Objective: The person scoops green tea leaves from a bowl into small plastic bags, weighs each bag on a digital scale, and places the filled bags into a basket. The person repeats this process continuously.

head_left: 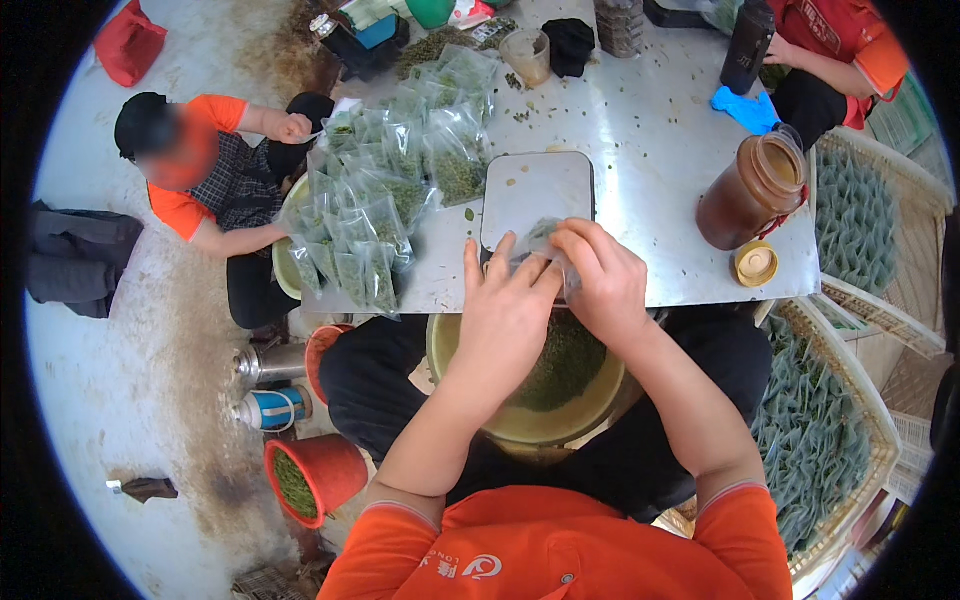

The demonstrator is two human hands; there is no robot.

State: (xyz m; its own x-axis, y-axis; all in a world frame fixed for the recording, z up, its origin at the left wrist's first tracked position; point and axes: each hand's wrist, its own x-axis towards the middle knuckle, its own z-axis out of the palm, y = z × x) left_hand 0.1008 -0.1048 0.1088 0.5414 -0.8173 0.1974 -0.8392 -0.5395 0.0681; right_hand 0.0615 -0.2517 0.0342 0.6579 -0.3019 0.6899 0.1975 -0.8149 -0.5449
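Note:
A small clear plastic bag (540,238) is between my two hands, just over the near edge of the metal table. My right hand (605,285) grips the bag's side with its fingers curled in. My left hand (508,315) pinches it on the other side, while some of its fingers stretch out toward the scale. Most of the bag is hidden behind my fingers, so its contents are hard to make out. Beneath my hands, a yellowish basin (483,432) of loose green leaves (560,370) rests at my lap. A flat scale (538,185) lies just beyond my hands.
Filled clear bags of green leaves (370,200) pile up on the left of the metal table (640,120). A brown jar (750,195) and its yellow lid (755,263) stand right. Trays of bags (815,440) flank me; a red bucket (315,480) is left. Two co-workers (215,170) sit nearby.

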